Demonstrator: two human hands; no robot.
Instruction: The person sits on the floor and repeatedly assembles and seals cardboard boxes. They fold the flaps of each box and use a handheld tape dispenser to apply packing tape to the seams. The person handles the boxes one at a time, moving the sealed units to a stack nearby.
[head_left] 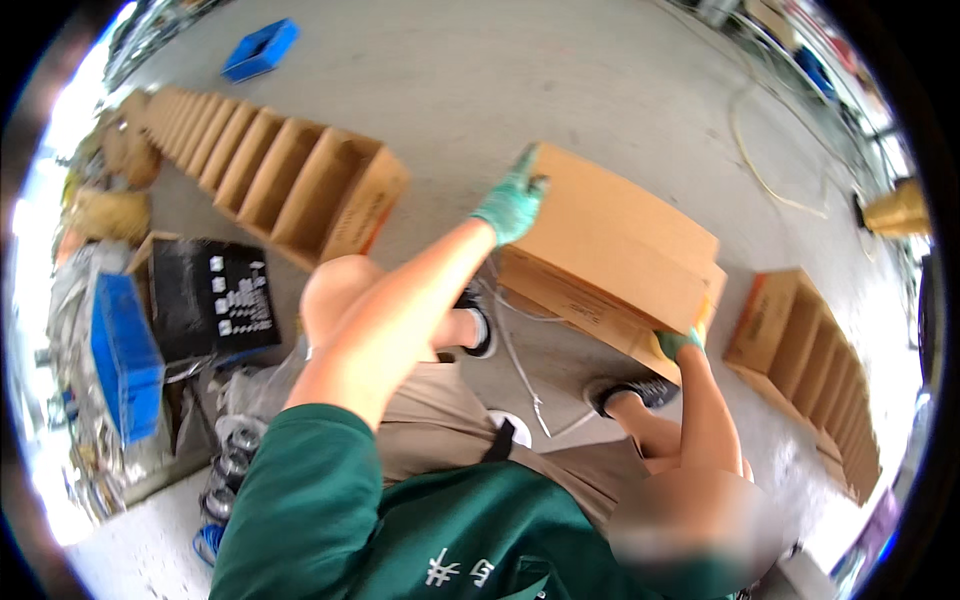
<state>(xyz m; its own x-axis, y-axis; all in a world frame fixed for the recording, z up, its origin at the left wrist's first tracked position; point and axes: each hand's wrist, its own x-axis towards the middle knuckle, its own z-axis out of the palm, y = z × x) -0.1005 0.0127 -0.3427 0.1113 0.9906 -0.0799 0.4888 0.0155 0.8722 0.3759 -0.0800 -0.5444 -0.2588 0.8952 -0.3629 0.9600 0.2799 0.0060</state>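
A brown cardboard box [610, 225] sits in front of me, its long side slanting down to the right. Under its upper part a second cardboard layer [590, 308] juts out; I cannot tell whether this is a separate box. My left hand [514, 200], in a green glove, grips the box's left end near the far corner. At the near right corner, my right hand [682, 342] holds the box's edge, its glove green with yellow showing beside it. Part of the right fingers is hidden.
Rows of open cardboard boxes stand at left [330, 190] and right [800, 365]. A black printed box [215, 300] and blue bin [125, 355] are at my left; another blue bin [261, 50] lies far left. A pale cord [515, 365] trails between my feet.
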